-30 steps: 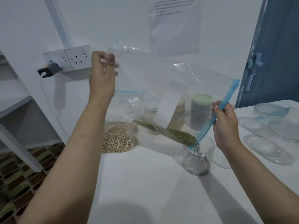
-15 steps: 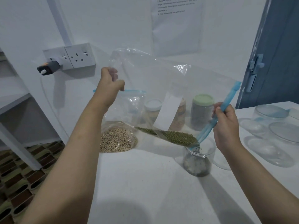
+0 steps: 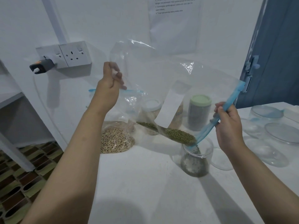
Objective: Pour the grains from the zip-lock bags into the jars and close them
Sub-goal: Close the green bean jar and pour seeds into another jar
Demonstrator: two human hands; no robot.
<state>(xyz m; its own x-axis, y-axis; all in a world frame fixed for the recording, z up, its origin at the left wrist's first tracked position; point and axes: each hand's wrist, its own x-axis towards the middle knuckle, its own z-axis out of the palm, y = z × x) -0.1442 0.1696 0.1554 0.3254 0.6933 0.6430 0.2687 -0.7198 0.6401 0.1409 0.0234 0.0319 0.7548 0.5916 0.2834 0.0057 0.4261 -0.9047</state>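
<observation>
Fingers pinching bag over jar

one head-worn view, forward and down

single wide-angle camera, worn on the person's head. looks out and downward across the white counter toward the wall, which carries a socket plate and a printed sheet. both forearms enter from the bottom edge, so the vantage is close, at arm's reach. floor tiles show at lower left, a blue door at right. wide lens bends the edges. no second view to overlap.
</observation>
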